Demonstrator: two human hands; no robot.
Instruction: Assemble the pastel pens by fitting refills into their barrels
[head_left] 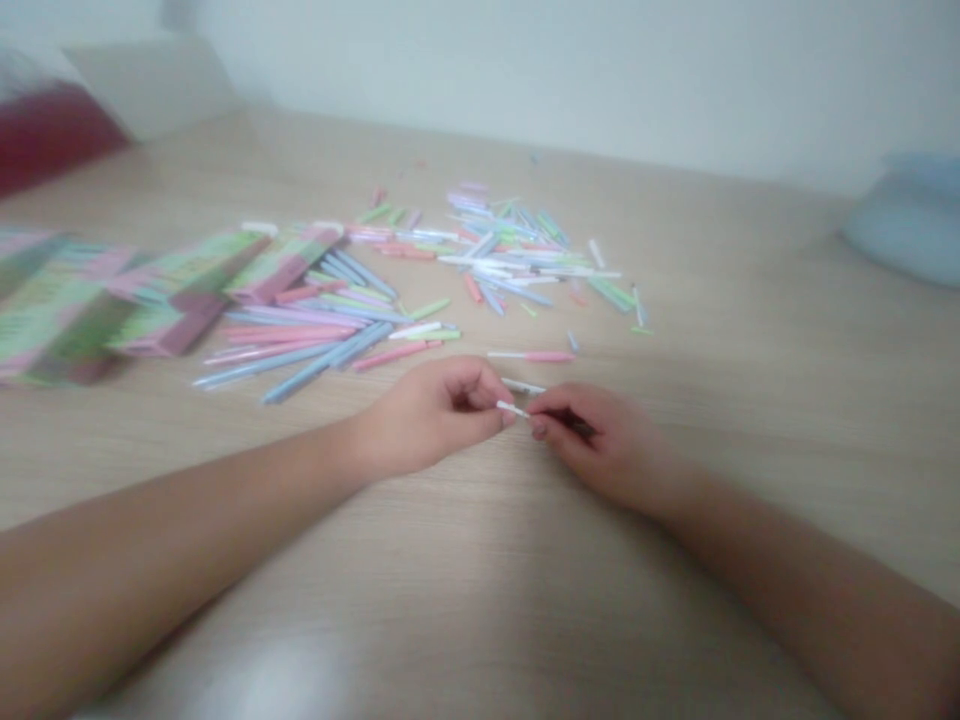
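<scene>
The left grip and right grip were clamped on 1 white stick; the bench stretched wide rightward, its far edge along the wall.

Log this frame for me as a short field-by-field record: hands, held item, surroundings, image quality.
Left hand: fingertips pinching one end of a thin white piece
Right hand: fingertips at its other end
Beyond the hands: pink-and-white stick on the table
Farther back: scattered small colored pieces
Left side: long pastel sticks beside printed boxes
Right edge: pale blue object, unidentified
Image quality: blurred; fine details unclear
</scene>
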